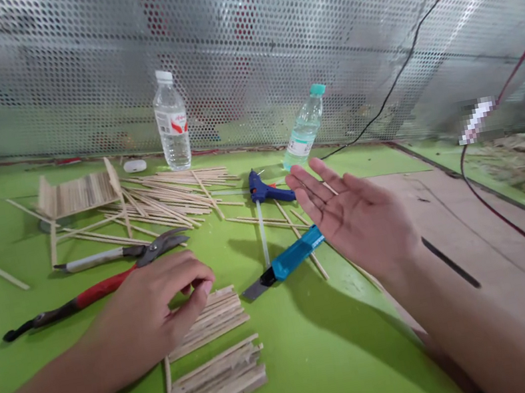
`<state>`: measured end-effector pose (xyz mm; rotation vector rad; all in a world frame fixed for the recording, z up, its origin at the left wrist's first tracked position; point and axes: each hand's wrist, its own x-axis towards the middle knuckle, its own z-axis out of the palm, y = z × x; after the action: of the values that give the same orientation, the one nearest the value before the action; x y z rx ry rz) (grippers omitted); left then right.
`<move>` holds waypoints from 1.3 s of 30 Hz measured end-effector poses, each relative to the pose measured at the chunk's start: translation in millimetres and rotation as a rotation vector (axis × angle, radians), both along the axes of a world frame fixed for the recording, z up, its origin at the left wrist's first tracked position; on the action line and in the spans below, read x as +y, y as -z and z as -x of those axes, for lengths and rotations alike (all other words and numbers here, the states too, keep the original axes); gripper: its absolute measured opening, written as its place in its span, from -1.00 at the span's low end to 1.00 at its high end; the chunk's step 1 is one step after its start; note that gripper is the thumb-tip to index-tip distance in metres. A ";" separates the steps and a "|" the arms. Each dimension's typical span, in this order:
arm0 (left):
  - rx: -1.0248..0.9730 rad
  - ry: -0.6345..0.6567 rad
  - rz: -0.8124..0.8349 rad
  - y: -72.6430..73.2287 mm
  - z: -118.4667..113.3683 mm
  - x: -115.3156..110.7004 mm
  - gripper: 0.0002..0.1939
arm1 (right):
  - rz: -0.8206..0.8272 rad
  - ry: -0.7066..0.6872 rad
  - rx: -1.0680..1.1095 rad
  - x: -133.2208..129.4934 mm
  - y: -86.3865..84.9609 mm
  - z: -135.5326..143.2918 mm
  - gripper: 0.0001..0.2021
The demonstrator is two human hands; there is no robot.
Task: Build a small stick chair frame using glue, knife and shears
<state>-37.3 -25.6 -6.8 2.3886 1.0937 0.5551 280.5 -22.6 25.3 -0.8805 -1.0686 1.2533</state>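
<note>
My left hand (159, 303) is curled above a small panel of glued wooden sticks (222, 312), its thumb drawn in against the bent index finger. Whatever may be between those fingers is hidden. A second stick panel (219, 383) lies nearer me, with a thin stick along its left side. My right hand (358, 220) is raised with the palm up and fingers stretched out, holding nothing. Beside it is a blue utility knife (297, 252) with its blade out; the right hand covers the handle's far end. Pruning shears (106, 286) lie just beyond my left hand.
Loose wooden sticks (167, 203) lie in a pile behind a blue glue gun (261, 190). At the far left stands a small chair-like stick structure (82, 196). Two water bottles, one clear (174, 131) and one green-capped (304, 131), stand before a perforated metal screen (225, 40).
</note>
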 end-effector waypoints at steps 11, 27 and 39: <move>-0.003 -0.003 0.014 -3.1 -0.5 -2.4 -0.69 | -0.228 0.189 -0.371 8.8 8.4 -7.0 -0.65; -0.190 -0.023 0.023 -2.5 2.1 -1.6 -0.73 | -0.202 -0.214 -1.389 -0.7 -0.2 -5.2 -0.80; -0.342 -0.082 0.294 -5.3 0.0 -7.6 -0.61 | 0.242 0.021 0.022 -23.9 5.6 46.7 -0.68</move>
<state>-37.3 -33.3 -1.5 1.9195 1.0413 0.7426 233.8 -46.4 19.8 -1.0550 -0.8994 1.3913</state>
